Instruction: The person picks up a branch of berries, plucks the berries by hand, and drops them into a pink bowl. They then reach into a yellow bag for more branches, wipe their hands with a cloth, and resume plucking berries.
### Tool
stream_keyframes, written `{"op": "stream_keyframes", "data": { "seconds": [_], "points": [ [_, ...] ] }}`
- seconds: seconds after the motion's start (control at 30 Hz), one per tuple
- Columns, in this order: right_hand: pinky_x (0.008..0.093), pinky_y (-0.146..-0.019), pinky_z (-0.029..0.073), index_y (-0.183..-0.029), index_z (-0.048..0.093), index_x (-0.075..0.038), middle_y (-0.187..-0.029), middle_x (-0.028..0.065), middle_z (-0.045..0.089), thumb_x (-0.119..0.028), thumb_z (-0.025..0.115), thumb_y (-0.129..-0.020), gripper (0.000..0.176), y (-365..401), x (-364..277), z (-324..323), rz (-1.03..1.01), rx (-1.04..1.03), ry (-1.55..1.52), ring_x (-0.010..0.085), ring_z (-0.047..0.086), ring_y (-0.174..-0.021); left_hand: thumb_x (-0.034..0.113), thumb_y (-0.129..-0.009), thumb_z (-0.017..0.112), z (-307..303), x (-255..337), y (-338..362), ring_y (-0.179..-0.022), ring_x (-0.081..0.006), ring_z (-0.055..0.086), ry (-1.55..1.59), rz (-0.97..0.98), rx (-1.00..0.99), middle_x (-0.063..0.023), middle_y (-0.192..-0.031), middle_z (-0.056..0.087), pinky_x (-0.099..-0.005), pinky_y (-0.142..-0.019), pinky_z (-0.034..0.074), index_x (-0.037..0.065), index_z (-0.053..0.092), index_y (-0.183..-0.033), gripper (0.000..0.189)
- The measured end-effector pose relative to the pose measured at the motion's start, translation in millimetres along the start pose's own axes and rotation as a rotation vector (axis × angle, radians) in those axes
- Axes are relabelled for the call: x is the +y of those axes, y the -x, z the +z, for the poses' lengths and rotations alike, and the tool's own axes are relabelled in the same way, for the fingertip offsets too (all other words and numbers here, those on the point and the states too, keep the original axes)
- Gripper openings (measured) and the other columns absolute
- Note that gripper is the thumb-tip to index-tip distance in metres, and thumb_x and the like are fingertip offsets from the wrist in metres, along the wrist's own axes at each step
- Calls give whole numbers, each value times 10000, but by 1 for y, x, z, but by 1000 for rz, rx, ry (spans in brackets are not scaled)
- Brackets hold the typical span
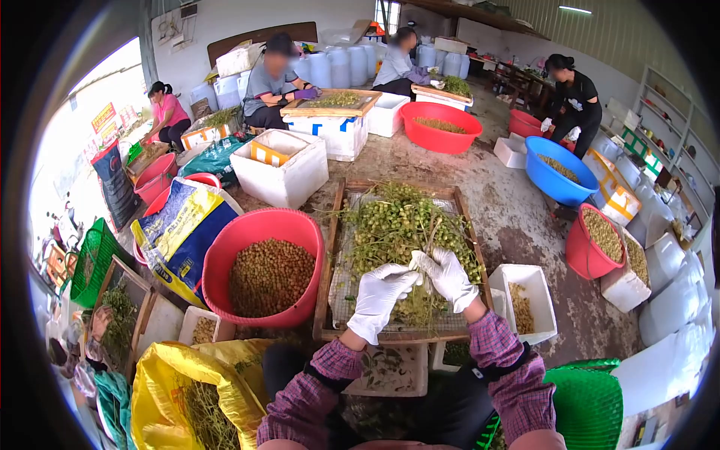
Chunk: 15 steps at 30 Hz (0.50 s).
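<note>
My left hand (382, 295), in a white glove, is closed with its fingertips pinched together over the mesh screen. Close beside it, my gloved right hand (445, 277) is closed around thin plant stems, some of which hang down between the two hands. Fingertips of both hands nearly meet, so exactly what each pinches is partly hidden. Beneath and beyond them lies a heap of green sprigs with small round fruits (397, 225). The heap rests on a wood-framed wire screen (335, 255). Loose stems lie on the mesh near my wrists.
To the left stand a red tub of brownish round fruits (271, 277) and a yellow sack of stems (161, 382). A white foam box (546, 300) is at the right. Several people work farther back, near a red basin (441, 142) and a blue basin (555, 180).
</note>
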State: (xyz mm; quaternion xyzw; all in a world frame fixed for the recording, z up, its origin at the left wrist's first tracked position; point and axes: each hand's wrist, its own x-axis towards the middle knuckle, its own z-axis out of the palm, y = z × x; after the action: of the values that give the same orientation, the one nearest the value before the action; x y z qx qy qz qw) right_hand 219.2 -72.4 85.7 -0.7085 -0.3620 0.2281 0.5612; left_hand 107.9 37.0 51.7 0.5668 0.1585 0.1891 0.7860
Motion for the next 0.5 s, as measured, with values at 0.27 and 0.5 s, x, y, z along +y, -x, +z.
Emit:
{"op": "stream_keyframes", "data": {
  "seconds": [0.27,0.5],
  "points": [
    [233,-422,360,-828,639,-23,-578,26,588,-238,533,-935,263,1,8,-5,-7,105,-124,67,480,-442,61,-850,581,-12,12,1,-768,-154,641,46,-35,-2,-98,-930,663,-276,-678,549,5,649,-997,172],
    [216,-375,350,-830,635,-30,-565,59,593,-278,525,-927,287,-3,13,-19,28,215,-243,82,471,-386,147,-872,611,-32,1,11,-760,-183,615,345,-306,-45,-110,-986,627,-346,-705,560,13,598,-985,176]
  ]
}}
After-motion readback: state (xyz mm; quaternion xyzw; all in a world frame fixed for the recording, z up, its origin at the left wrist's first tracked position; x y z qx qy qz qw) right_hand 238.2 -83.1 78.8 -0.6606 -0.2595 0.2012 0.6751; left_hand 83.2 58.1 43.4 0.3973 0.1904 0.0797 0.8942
